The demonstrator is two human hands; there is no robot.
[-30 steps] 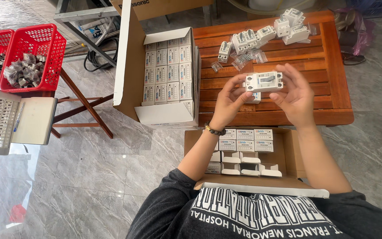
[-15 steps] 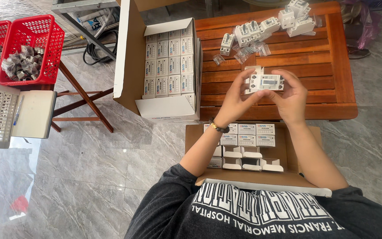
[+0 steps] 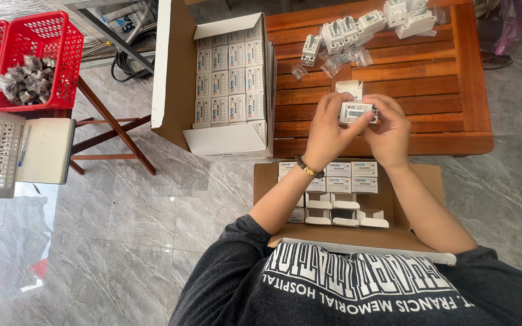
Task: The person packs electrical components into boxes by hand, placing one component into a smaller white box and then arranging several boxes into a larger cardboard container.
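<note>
Fingers (image 3: 333, 124) hide the small white device (image 3: 356, 111) (details unclear) between both hands.

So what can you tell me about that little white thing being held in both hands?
The small white device looks like moulded plastic, boxy, with a darker grey window on its face. It is held level above the wooden table, pinched between the left hand and right hand, whose fingers cover its ends. An open white flap shows just behind it.
</note>
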